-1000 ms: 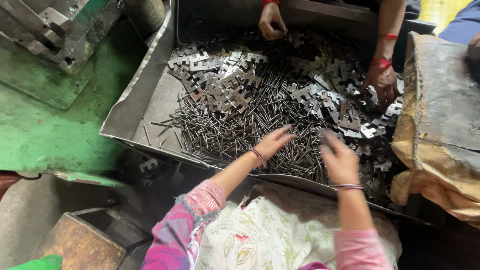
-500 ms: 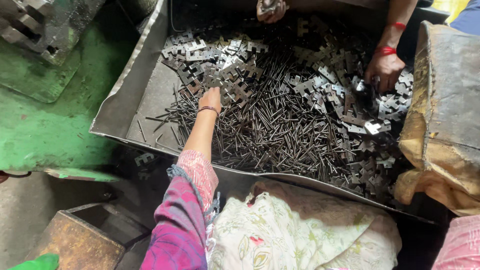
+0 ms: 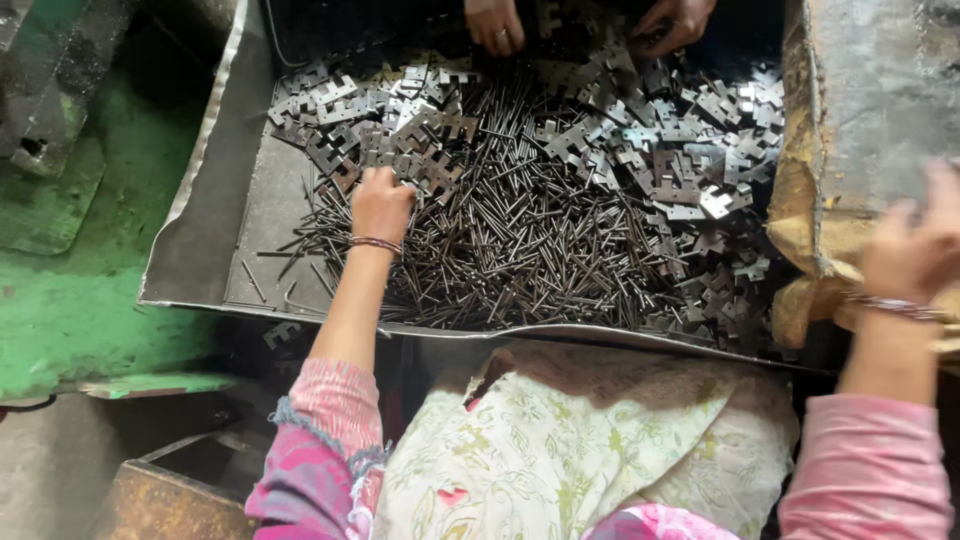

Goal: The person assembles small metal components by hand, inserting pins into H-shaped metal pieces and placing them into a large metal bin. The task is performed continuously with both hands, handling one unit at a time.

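Left hand: my left hand (image 3: 381, 204) is curled down on the heap of thin metal rods (image 3: 520, 240), beside the flat notched plates (image 3: 400, 125); whether it grips any, I cannot tell.
Right hand: my right hand (image 3: 915, 250) is blurred, raised beside the sack (image 3: 870, 110), grip unclear.
Tray: metal tray (image 3: 215, 230) holds rods and plates.
Others: a co-worker's two hands (image 3: 495, 25) sort plates at the far edge.

At the right edge the right hand (image 3: 915, 250) is motion-blurred, its grip unreadable, while the left hand (image 3: 381, 203) hides its fingertips among the metal pieces (image 3: 400, 130).
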